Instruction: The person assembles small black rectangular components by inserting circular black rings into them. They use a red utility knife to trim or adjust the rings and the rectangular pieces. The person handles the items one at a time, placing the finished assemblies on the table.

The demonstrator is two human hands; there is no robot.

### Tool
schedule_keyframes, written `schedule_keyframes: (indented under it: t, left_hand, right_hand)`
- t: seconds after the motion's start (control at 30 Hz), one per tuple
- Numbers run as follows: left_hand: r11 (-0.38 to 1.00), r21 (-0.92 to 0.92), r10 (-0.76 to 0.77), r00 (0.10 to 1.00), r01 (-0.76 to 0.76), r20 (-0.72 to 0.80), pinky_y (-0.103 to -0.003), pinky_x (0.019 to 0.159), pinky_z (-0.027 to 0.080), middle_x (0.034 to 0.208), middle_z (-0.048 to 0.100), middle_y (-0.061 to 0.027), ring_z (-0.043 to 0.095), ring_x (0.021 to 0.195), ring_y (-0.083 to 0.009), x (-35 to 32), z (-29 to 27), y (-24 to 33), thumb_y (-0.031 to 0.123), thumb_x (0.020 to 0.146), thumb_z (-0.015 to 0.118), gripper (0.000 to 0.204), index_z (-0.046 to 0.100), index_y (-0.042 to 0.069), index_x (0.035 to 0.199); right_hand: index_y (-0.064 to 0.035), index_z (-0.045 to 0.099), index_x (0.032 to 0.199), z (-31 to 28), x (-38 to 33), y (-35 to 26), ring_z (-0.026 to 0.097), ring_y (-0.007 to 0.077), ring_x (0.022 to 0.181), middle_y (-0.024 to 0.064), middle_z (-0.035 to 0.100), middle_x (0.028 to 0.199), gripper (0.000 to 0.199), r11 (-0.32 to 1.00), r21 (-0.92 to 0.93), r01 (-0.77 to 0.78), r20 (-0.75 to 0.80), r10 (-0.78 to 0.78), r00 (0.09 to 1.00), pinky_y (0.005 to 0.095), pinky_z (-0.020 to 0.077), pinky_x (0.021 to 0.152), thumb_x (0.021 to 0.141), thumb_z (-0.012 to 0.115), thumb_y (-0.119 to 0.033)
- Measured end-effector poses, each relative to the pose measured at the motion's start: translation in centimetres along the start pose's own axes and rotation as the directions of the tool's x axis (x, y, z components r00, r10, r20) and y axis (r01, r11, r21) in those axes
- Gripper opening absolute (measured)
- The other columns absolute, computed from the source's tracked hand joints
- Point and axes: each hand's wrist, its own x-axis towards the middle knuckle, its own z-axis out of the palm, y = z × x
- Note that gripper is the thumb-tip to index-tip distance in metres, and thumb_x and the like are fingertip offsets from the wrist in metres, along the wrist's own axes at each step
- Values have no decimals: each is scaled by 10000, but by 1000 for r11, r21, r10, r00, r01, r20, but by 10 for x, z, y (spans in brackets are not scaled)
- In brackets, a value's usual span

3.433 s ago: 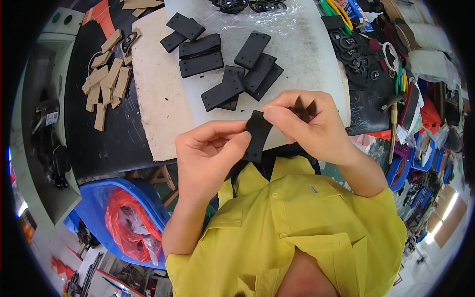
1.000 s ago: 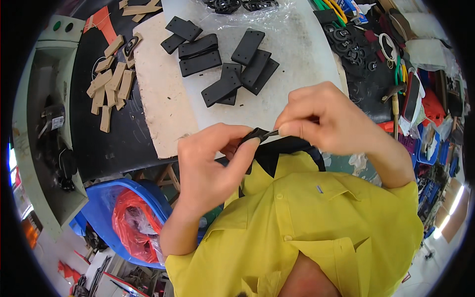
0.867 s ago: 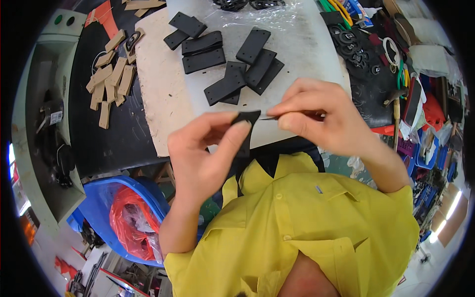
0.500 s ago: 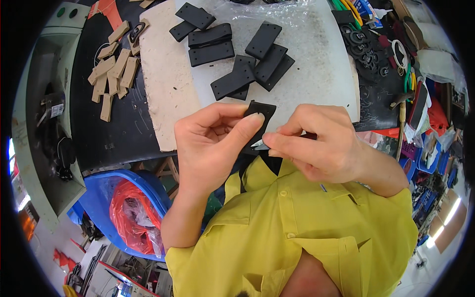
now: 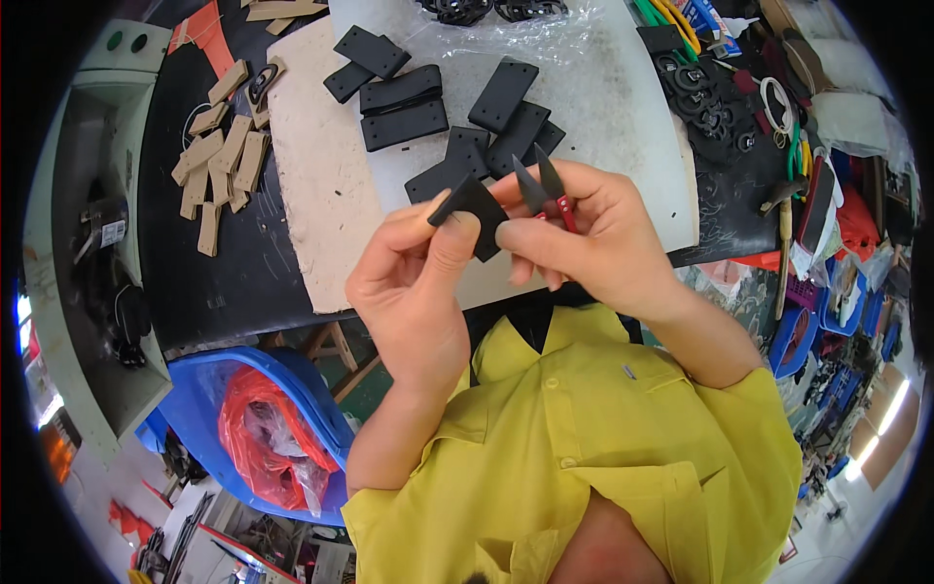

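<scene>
My left hand (image 5: 413, 282) pinches a small flat black rectangular piece (image 5: 481, 226) between thumb and fingers, tilted above the near part of the work board. My right hand (image 5: 608, 238) is closed around a pair of thread snips (image 5: 553, 185) with red handles, whose two dark pointed blades stick up, apart, past the fingers. The right thumb and fingertips also touch the right edge of the black piece. Just beyond the hands lie several similar black pieces (image 5: 504, 95), stacked and overlapping, with small holes near their ends.
A pale board (image 5: 316, 195) and a white sheet (image 5: 623, 146) cover the table. Tan pieces (image 5: 233, 146) lie in a pile at left. Clear plastic film (image 5: 545, 39) is at the far side, black ring-shaped parts (image 5: 702, 107) at right. A blue bin (image 5: 195, 389) stands below left.
The snips have swung up so their blades now point away from me, beyond the right fingers. The black piece has been turned and shifted slightly left, and the right fingertips now touch it.
</scene>
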Motion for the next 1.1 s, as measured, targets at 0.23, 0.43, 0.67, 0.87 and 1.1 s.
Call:
schedule_keyframes:
  t: [0.23,0.43,0.67,0.87,1.1]
  left_hand:
    - [847,513,135,990,-140,48,-226,657,510,797,636,-88,604,698,-106,-15,9,6,-54,777,631,259,606,-62,1034]
    - [833,473,-419,886,288,198,-227,655,511,822,649,-100,614,713,-106,-8,-4,26,-2,803,623,239,608,-91,1024]
    - [853,262,-467,884,452,-4,-294,697,549,879,649,-161,663,777,-236,0,-14,25,60,850,567,212,611,-104,977]
    - [866,188,-468,883,463,-22,-298,686,552,883,648,-169,665,789,-258,-3,-3,30,99,862,565,243,606,-103,992]
    - [862,170,-487,873,478,13,-277,670,551,893,648,-182,663,774,-239,-7,0,33,66,861,562,233,600,-105,1015]
  right_hand:
    - [18,584,964,-7,-5,7,493,21,587,4,582,740,167,851,-440,286,36,-301,953,177,398,509,797,573,11]
    - [-13,597,964,-30,-1,-3,542,193,550,80,570,726,216,426,-691,584,386,-466,797,292,419,499,752,580,26]
    - [-56,581,1126,-26,-16,-16,528,260,593,82,562,758,428,189,-876,443,276,-557,784,317,453,548,707,665,-30]
    - [-41,641,983,-33,-19,-3,516,159,574,37,593,781,376,-66,-809,584,462,-685,563,253,430,443,611,691,-54]
    - [-44,670,919,-39,-16,1,490,136,498,46,583,711,290,-85,-786,612,479,-709,518,232,381,386,634,722,-26]
